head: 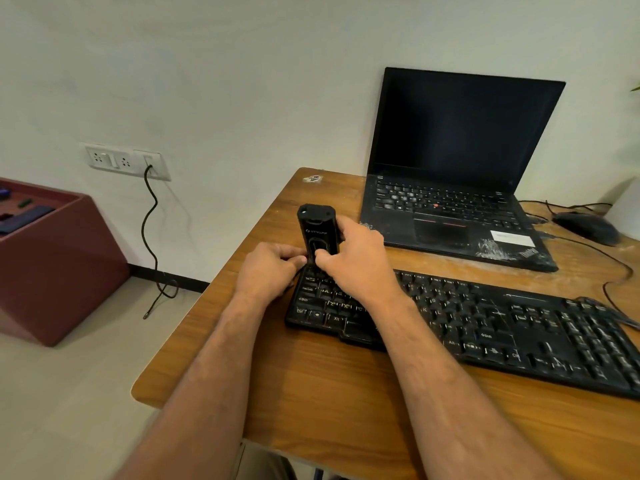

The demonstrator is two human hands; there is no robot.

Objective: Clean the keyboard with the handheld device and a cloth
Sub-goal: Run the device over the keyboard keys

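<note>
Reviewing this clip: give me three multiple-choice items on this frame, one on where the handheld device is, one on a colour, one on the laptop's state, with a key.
1. Where is the black handheld device?
A. Upright over the left end of the keyboard
B. Lying on the laptop
C. On the floor by the wall socket

2. What colour is the small pointing stick amid the keys of the laptop?
A. Blue
B. Red
C. Green

3. What state is the laptop in?
A. Lid shut
B. Lid open, screen dark
C. Lid open, screen showing a bright window

Key: 1 A, the left hand and right hand both hold it above the keys at that end. 2 B, a red dot sits mid-keyboard. 3 B, the lid stands up and the screen is black.
</note>
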